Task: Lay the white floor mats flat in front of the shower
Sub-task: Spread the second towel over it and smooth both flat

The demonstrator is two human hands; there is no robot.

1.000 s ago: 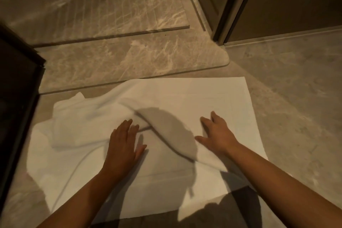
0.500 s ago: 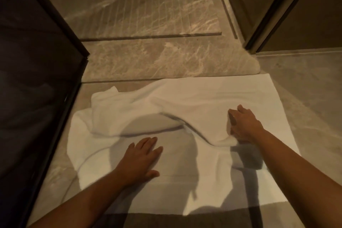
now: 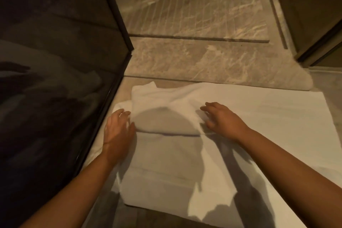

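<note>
To the left stands one dark glass panel [image 3: 55,83], its foot just beside the mat [image 3: 268,127]. The left hand [image 3: 118,129] lies loose and flat against the left end of a rumpled fold [image 3: 166,103]. The mat lies before the marble sill [image 3: 203,61], smooth at its near and right parts, but I cannot tell whether the fold is a second mat. The right hand [image 3: 224,120] rests spread-fingered on the fold, grasping nothing, and bare floor [image 3: 331,102] lies open beyond the mat's right edge below the door frame [image 3: 318,46].
</note>
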